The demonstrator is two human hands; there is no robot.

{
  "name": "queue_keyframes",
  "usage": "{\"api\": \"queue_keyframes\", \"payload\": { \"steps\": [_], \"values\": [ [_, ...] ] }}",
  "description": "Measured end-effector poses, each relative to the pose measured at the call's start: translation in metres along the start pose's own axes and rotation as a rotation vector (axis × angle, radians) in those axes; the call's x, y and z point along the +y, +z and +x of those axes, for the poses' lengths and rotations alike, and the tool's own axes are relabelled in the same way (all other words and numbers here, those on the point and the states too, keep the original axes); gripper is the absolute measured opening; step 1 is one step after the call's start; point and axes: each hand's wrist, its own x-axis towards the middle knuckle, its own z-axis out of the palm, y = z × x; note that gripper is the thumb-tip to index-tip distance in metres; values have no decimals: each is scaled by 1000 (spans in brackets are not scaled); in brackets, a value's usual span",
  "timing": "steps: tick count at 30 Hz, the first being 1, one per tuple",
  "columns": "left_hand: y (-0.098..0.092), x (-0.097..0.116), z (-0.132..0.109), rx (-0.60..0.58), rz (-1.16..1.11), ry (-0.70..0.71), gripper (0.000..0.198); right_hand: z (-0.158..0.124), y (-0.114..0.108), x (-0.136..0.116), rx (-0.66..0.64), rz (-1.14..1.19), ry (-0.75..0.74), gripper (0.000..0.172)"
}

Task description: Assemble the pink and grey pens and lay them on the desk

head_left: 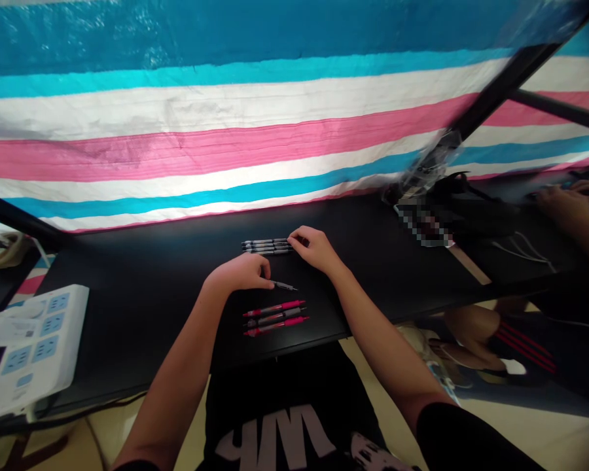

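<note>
My left hand (243, 273) is closed round a dark pen (283, 286) whose tip points right over the black table (142, 294). My right hand (311, 247) rests with curled fingers on the right end of a row of black pens (266, 246) lying side by side at the far middle of the table. Nearer to me lie three pens in a row: a pink pen (275, 307), a dark pen with pink (275, 316) and another pink pen (277, 325).
A white power strip (34, 347) sits at the table's left edge. A striped blue, white and pink cloth (226, 131) hangs behind. Black bags and cables (471, 216) lie at the right, where another person's hands (569, 203) rest.
</note>
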Motion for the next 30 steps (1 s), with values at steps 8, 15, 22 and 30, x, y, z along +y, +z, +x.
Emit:
{"api": "queue_keyframes", "payload": {
  "steps": [8, 15, 22, 30],
  "values": [
    [-1, -3, 1, 253, -28, 127, 5, 0, -2, -7, -75, 114, 119, 43],
    [-8, -9, 2, 524, -144, 184, 6, -2, -3, -13, -235, 273, 246, 62],
    [-13, -16, 0, 387, -173, 108, 20, 0, 2, -11, -158, 379, 147, 29],
    [-16, -25, 8, 458, -60, 126, 27, -1, -1, -9, -216, 314, 226, 34]
  ]
}}
